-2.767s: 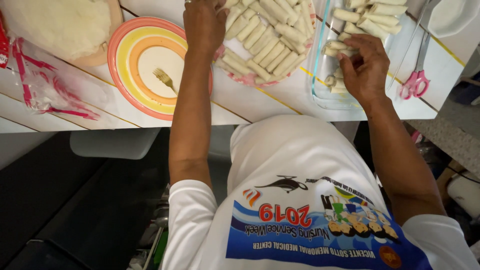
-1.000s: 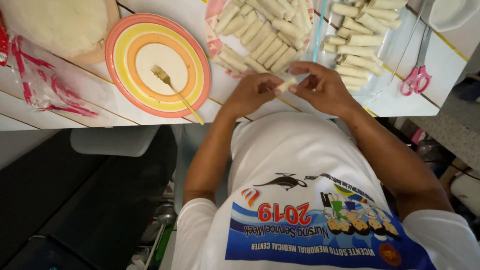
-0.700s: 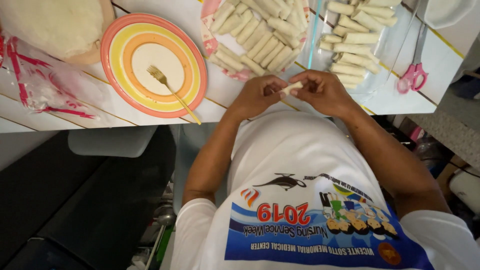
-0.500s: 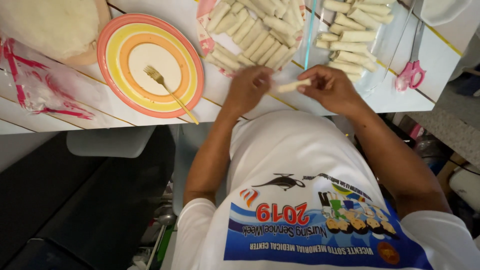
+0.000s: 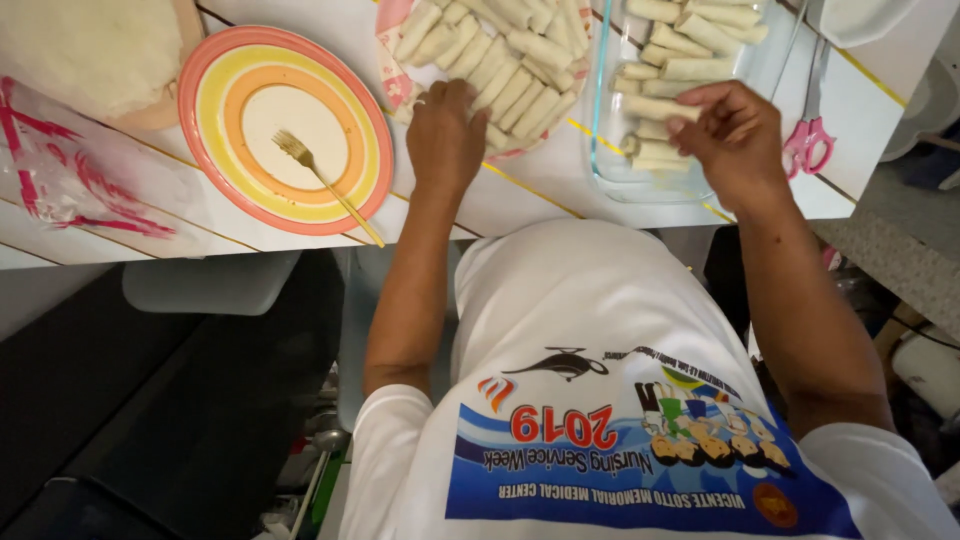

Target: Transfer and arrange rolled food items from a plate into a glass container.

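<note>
My left hand (image 5: 445,130) reaches onto a pink plate (image 5: 388,70) piled with several pale uncooked spring rolls (image 5: 510,60). Its bent fingers lie on the rolls at the plate's near edge, and a grip is hidden. My right hand (image 5: 735,135) pinches one spring roll (image 5: 655,108) by its end. It holds the roll level over the clear glass dish (image 5: 610,170), just above the rows of rolls (image 5: 690,40) lying inside.
An orange-and-yellow plate (image 5: 225,100) with a gold fork (image 5: 325,180) sits at left. Beyond it are a stack of white wrappers (image 5: 90,50) and a clear plastic bag with red print (image 5: 70,175). Pink-handled scissors (image 5: 805,140) lie right of the dish.
Both hands were together near the table edge working one roll. Now they have parted: the right carried the roll over to the glass dish, the left went to the pile on the pink plate.
</note>
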